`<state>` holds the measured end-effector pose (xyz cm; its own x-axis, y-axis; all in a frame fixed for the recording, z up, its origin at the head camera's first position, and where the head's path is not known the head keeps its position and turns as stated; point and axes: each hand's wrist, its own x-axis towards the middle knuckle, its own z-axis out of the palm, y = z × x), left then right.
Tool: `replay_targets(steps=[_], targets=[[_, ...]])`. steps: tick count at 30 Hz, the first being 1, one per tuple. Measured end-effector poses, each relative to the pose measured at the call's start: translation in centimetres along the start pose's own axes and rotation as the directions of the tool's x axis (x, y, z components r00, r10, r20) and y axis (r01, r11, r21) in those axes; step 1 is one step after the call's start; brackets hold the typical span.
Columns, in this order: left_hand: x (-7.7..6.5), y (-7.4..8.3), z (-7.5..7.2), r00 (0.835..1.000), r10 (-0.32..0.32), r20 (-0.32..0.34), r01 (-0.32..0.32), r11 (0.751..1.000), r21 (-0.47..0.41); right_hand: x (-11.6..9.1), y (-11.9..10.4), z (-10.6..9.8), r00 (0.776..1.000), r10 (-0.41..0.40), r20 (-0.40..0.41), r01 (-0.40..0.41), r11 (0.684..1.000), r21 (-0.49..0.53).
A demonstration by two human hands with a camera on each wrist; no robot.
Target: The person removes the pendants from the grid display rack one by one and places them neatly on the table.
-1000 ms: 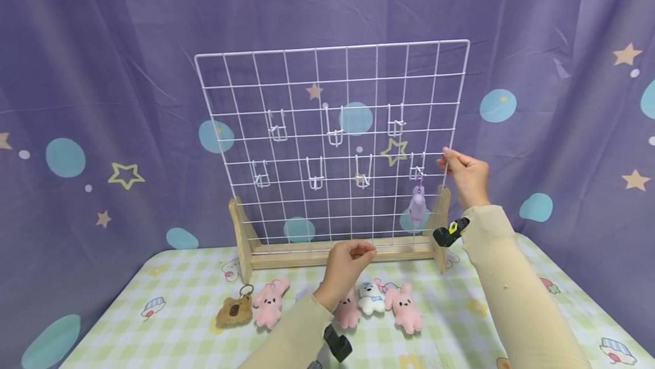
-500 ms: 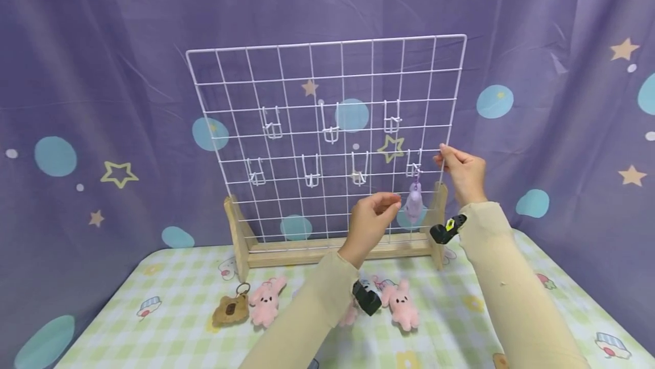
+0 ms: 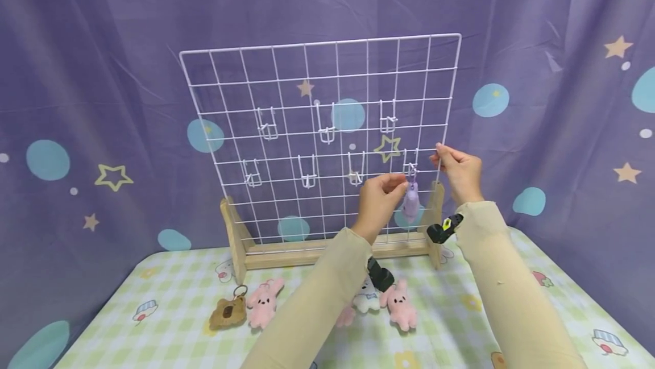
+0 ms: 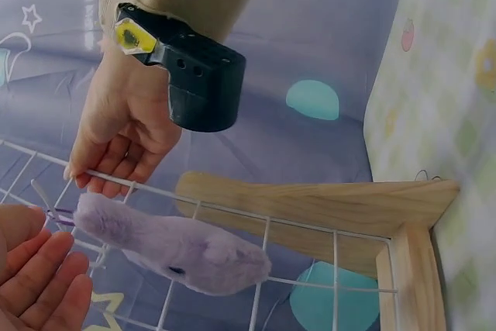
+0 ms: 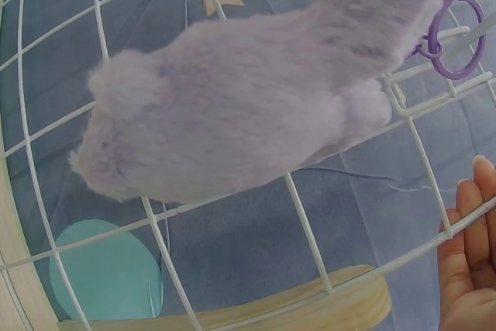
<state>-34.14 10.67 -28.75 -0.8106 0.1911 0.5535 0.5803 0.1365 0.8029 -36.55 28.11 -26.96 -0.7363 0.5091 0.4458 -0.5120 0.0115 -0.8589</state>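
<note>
A purple plush keychain [image 3: 411, 204] hangs by its purple ring [image 5: 435, 36] from a lower-right hook of the white wire grid [image 3: 320, 43]. My left hand [image 3: 379, 204] is just left of the plush's top, thumb and fingers slightly apart. In the left wrist view, the left fingertips [image 4: 56, 249] come right up to the purple ring, and the fingers are loosely bent. My right hand [image 3: 462, 173] pinches the grid's right edge wire. In the left wrist view, the right hand's fingers [image 4: 120, 162] curl at that wire, beside the plush.
The grid stands in a wooden base [image 3: 286, 258] on a checked cloth [image 3: 169, 295]. Bare hooks [image 3: 309, 178] spread over two rows. In front lie a brown bear keychain [image 3: 228, 313], pink plush rabbits [image 3: 401, 309] and a white plush [image 3: 367, 299], partly behind the left arm.
My left hand has risen from above the table toward the right, up to the purple plush's ring. My right hand has kept its hold on the grid edge. The view has shifted slightly.
</note>
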Motion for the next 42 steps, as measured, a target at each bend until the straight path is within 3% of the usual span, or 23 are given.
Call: replay_targets(steps=[9, 16, 22, 28, 32, 42], targets=[[0.8, 0.7, 0.9, 0.996, -0.055, -0.068, 0.058, 0.997, 0.042, 0.0, 0.0, 0.1, 1.0, 0.013, -0.008, -0.013, 1.0, -0.014], [1.4, 0.7, 1.3, 0.996, -0.02, -0.087, 0.026, 0.997, 0.068, 0.1, 0.1, 0.1, 1.0, 0.024, -0.005, -0.024, 1.0, -0.002], [1.3, 1.0, 1.3, 0.996, -0.02, -0.084, 0.027, 0.996, 0.08, 0.0, -0.1, 0.0, 0.999, 0.04, -0.003, -0.04, 0.999, -0.006], [1.0, 1.4, 1.2, 0.995, 0.024, -0.092, -0.014, 0.993, 0.114, -0.5, -1.1, 0.0, 0.999, 0.045, 0.008, -0.045, 0.999, -0.024], [0.7, 1.6, 1.0, 0.995, 0.023, -0.093, -0.016, 0.997, 0.08, -0.7, -1.5, 0.1, 0.999, 0.046, 0.015, -0.046, 0.999, -0.021], [-0.7, 2.3, 0.0, 0.996, 0.034, -0.083, -0.035, 0.999, -0.009, 0.0, 0.0, -0.1, 1.0, 0.011, 0.006, -0.011, 1.0, -0.014]])
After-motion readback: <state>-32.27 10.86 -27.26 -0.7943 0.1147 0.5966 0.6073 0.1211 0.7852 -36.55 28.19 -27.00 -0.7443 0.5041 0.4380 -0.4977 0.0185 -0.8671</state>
